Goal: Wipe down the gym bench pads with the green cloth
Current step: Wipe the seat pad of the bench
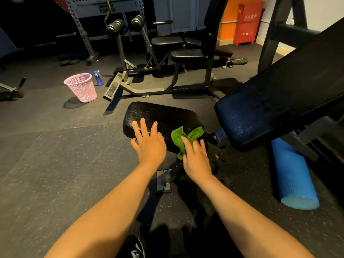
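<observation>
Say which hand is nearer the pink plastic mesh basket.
Left. The left hand is over the black seat pad, the pink plastic mesh basket up-left of it; the right hand, on the green cloth, is farther right.

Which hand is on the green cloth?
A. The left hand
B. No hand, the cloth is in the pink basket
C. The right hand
C. The right hand lies with its fingers laid out on the green cloth at the edge of the black seat pad. The left hand is spread over the pad with nothing in it.
</observation>
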